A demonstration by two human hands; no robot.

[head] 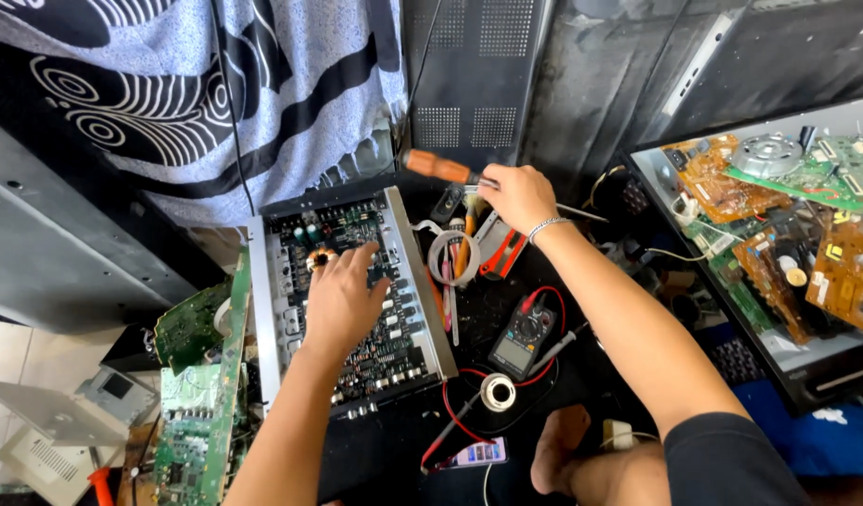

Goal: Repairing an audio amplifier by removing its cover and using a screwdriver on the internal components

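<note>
My left hand (342, 298) rests flat on the circuit board of an open amplifier chassis (356, 290), fingers spread over the components. Farther back, my right hand (517, 196) grips a screwdriver with an orange handle (437, 167) that points left above the chassis's far right corner. A silver bracelet circles the right wrist. Just under the right hand lie several tools: a roll of white tape (452, 255), pliers with red grips (502, 251) and other screwdrivers.
A black multimeter (523, 339) with red leads and a solder spool (498, 392) lie right of the chassis. Green circuit boards (202, 394) stack at the left. An open device full of orange boards (787, 225) sits at the right. My bare foot (558, 448) rests below.
</note>
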